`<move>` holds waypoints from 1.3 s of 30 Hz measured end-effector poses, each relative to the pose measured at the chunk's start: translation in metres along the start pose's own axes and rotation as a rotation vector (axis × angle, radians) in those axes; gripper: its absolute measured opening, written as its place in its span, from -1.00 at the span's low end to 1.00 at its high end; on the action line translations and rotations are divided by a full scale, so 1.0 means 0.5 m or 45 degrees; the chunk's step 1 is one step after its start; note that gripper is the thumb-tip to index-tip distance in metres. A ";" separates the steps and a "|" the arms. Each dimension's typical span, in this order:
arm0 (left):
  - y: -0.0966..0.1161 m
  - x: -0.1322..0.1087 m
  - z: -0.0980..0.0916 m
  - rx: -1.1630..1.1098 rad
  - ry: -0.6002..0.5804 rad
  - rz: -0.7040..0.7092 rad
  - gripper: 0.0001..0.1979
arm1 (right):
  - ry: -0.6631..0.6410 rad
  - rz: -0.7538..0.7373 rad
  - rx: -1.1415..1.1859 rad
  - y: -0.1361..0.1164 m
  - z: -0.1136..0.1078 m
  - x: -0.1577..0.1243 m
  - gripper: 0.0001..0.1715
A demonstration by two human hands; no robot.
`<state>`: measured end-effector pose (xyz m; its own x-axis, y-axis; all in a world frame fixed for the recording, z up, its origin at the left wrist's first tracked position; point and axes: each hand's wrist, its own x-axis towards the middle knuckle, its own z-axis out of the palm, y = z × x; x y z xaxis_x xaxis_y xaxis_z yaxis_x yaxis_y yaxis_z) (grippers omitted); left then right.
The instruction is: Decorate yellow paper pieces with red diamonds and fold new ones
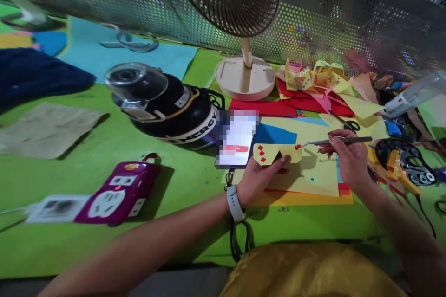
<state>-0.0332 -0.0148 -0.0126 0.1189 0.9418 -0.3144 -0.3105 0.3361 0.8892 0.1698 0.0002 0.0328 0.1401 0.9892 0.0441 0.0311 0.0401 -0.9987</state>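
Card (273,149): yellow, dotted with red squares, held above the sheets (313,184) near the middle of the table's (188,183) near edge.
Left hand (263,175): thumb and fingers pinching the card's lower edge.
Right hand (350,158): fingers closed round the tweezers (358,139), tip right at a red square (298,147) by the card's right end; whether it grips, I can't tell.
Phone (239,141): lit, just left of the card.
Fan (245,79): by the table's far edge.
Power strip (118,191): toward the near left corner.
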 end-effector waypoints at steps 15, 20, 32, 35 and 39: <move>-0.003 -0.002 -0.007 0.058 0.002 0.020 -0.62 | -0.011 0.001 -0.104 0.002 0.008 -0.024 -0.74; -0.006 -0.001 -0.009 0.068 -0.019 0.023 -0.62 | 0.011 -0.019 -0.119 0.000 0.010 -0.026 -0.73; -0.003 -0.002 -0.009 0.044 -0.005 0.012 -0.61 | 0.037 -0.052 -0.117 0.001 0.012 -0.030 -0.76; -0.006 -0.001 -0.010 0.055 -0.003 0.026 -0.60 | 0.044 -0.048 -0.110 0.000 0.013 -0.029 -0.76; -0.008 0.000 -0.011 0.078 -0.005 0.040 -0.59 | 0.044 -0.041 -0.117 0.001 0.014 -0.029 -0.75</move>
<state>-0.0371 -0.0160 -0.0180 0.1138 0.9518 -0.2849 -0.2560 0.3051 0.9172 0.1609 -0.0131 0.0317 0.1712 0.9821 0.0782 0.1263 0.0569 -0.9904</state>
